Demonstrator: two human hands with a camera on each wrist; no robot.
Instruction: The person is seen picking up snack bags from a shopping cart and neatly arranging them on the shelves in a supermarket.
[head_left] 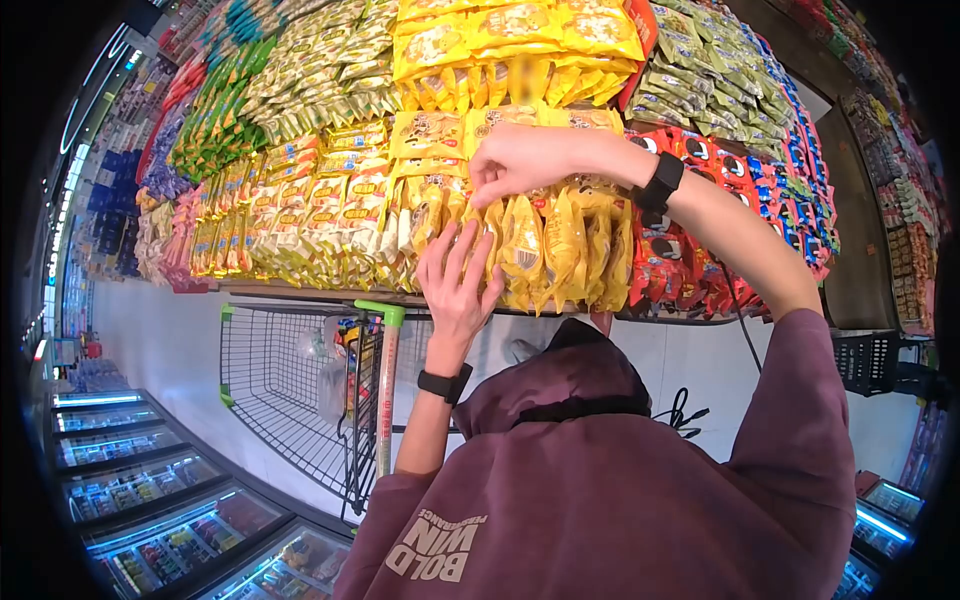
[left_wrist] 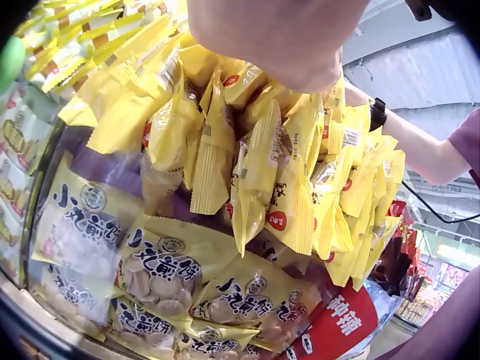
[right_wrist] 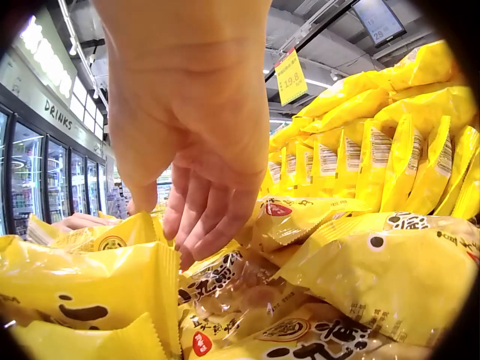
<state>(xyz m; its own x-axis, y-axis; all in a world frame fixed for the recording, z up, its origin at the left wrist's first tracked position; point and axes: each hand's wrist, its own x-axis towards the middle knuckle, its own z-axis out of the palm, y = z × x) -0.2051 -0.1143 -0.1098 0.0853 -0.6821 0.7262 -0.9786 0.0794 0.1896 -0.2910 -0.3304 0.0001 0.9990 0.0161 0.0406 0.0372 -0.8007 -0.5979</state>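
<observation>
Over a heap of yellow snack packets (head_left: pixel 540 240), my right hand (head_left: pixel 520 160) reaches down with bent fingers. In the right wrist view that hand (right_wrist: pixel 195 142) has thumb and fingers at the raised corner of one yellow snack packet (right_wrist: pixel 120 236), pinching it. Next to it, lower and to the left, my left hand (head_left: pixel 460 280) lies with spread fingers against the front packets. The left wrist view has the left hand (left_wrist: pixel 277 45) at the top, over upright yellow packets (left_wrist: pixel 214 150); its fingertips are hidden there.
A wire shopping cart (head_left: pixel 290 400) with a few goods stands at the left, below the display. Red packets (head_left: pixel 690 220) lie right of the yellow heap, and white-and-yellow packets (head_left: pixel 320 210) left of it. More yellow packets (head_left: pixel 520 40) are stacked behind. Lit fridges (head_left: pixel 180 500) line the lower left.
</observation>
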